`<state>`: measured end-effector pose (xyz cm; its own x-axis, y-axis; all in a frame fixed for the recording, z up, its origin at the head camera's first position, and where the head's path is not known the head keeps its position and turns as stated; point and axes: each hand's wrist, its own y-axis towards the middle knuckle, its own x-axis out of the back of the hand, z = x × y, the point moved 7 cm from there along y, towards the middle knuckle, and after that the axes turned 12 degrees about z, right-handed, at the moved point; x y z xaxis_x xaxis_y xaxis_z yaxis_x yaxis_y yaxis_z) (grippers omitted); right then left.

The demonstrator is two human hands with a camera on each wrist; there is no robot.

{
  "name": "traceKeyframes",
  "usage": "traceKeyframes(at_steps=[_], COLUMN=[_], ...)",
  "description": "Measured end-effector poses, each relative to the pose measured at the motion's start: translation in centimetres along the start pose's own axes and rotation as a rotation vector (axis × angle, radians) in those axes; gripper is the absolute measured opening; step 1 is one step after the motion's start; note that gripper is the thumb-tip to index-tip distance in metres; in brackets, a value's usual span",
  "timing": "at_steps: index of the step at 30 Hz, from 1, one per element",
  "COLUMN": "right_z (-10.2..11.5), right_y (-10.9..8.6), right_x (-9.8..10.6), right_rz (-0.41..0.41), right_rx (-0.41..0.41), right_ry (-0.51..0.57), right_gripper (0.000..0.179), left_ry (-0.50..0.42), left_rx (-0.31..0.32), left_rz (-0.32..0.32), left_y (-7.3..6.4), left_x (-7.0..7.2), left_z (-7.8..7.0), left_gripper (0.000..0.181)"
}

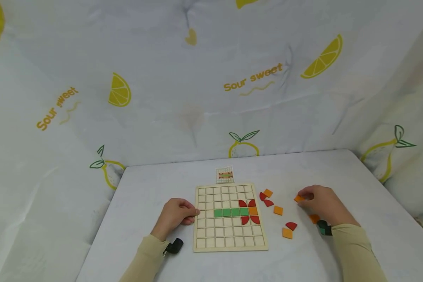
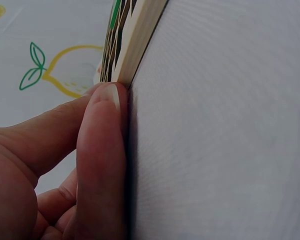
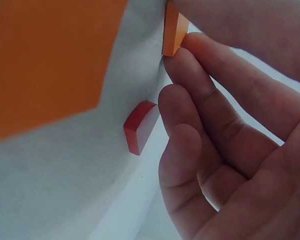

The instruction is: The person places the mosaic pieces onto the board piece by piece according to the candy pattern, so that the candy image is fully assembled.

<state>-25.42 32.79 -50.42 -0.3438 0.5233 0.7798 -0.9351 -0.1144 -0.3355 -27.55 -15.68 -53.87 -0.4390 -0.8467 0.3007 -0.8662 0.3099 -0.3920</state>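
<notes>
My left hand (image 1: 178, 214) grips the left edge of a wooden grid board (image 1: 205, 231) between thumb and forefinger; the left wrist view shows the fingertips (image 2: 102, 110) at the board's edge (image 2: 140, 42). A row of green square tiles (image 1: 227, 212) lies in the grid. It ends at the right in an orange square tile (image 1: 253, 210), with red quarter-circle tiles (image 1: 255, 219) above and below. Off to the right, my right hand (image 1: 322, 201) pinches another orange square tile (image 1: 298, 198), seen edge-on in the right wrist view (image 3: 175, 30), close to the tabletop.
Between board and right hand lie loose orange squares (image 1: 278, 210) and red quarter-circles (image 1: 291, 226). An orange tile (image 1: 314, 218) lies beneath my right wrist. A small pattern card (image 1: 225, 175) stands behind the board. A lemon-print cloth (image 1: 183, 117) hangs behind the white table (image 1: 155, 180).
</notes>
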Motion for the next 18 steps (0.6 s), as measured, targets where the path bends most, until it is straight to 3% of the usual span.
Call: traceKeyframes(at_steps=[10, 18], right_z=[0.3, 3.4], right_y=[-0.2, 0.6], right_x=[-0.2, -1.8], right_rz=[-0.009, 0.014], right_rx=[0.0, 0.035], right_ry=[0.022, 0.081], right_gripper=[0.032, 0.03], left_ry=[0.014, 0.002], left_rx=[-0.015, -0.02], left_rz=[0.011, 0.014], left_y=[0.0, 0.1], left_x=[0.0, 0.0], left_z=[-0.2, 0.0], left_gripper=[0.028, 0.027])
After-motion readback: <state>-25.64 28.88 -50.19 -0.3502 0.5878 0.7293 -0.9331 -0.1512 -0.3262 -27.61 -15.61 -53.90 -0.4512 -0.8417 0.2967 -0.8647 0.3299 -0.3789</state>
